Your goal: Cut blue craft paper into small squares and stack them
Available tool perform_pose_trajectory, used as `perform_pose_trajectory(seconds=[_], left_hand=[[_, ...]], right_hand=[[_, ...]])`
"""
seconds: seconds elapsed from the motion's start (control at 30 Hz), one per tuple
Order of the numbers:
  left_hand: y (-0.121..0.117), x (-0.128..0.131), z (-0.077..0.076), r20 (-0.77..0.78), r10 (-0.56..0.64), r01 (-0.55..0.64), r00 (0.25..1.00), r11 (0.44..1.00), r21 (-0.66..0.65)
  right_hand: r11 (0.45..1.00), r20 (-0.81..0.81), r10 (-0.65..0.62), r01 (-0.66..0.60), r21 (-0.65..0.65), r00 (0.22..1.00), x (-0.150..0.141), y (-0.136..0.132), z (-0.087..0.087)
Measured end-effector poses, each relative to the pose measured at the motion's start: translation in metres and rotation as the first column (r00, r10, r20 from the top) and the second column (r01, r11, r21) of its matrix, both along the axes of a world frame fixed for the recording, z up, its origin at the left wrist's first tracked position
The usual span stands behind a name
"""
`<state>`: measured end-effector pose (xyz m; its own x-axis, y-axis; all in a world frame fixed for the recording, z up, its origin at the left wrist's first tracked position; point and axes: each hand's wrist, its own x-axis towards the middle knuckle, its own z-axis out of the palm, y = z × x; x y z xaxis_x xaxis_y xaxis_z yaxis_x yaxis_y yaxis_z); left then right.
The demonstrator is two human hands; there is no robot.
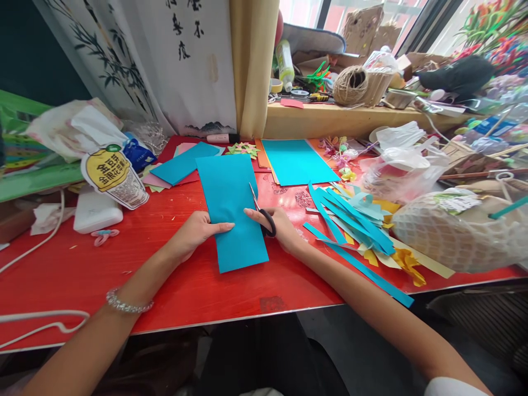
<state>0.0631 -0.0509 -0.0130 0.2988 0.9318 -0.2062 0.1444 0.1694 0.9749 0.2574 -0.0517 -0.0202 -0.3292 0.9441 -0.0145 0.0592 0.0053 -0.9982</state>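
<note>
A blue sheet of paper [233, 203] is held up over the red table. My left hand [202, 234] pinches its left edge, the thumb lying across the front. In my right hand [280, 225] is a pair of scissors with black handles [270, 224]; the blades point up along the sheet's right edge. That hand's thumb also lies over the front of the paper. To the right rests a heap of cut blue strips [358, 220], with pale and yellow scraps among them. Behind the held sheet lie a blue paper stack [301, 160] and another blue piece [185, 163].
On the left stand a white box-like object [97, 210], a cup-shaped card [115, 176] and a pink clip-like item [104, 236]. A netted bag [457, 228] and plastic bags [404, 159] crowd the right. The windowsill [305, 114] carries a twine roll [350, 85]. The table's front edge [247, 319] runs nearby.
</note>
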Motion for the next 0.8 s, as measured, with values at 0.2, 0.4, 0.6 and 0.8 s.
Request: perform_pose_trajectory(seconds=[0.2,0.4,0.6,0.8], left_hand=[[-0.0015,0.0007,0.0009,-0.033,0.002,-0.001,0.999,1.0,0.02],[-0.0022,0.0022,0.0006,-0.022,-0.009,0.009,1.0,1.0,0.021],[-0.0034,0.0042,-0.0018,-0.013,0.002,-0.001,1.0,0.999,0.04],[-0.0054,0.0053,-0.0023,-0.05,-0.024,0.027,0.998,0.998,0.056]], right_hand=[[1.0,0.023,-0.023,0.022,0.022,0.999,0.0008,-0.0002,0.0021],[1.0,-0.001,-0.011,0.011,-0.028,1.0,0.0013,0.0005,0.0036],[1.0,-0.035,-0.01,0.011,0.013,0.999,0.0015,-0.0006,0.0051],[0.999,-0.03,-0.049,0.049,0.011,0.998,0.001,-0.0005,0.0063]])
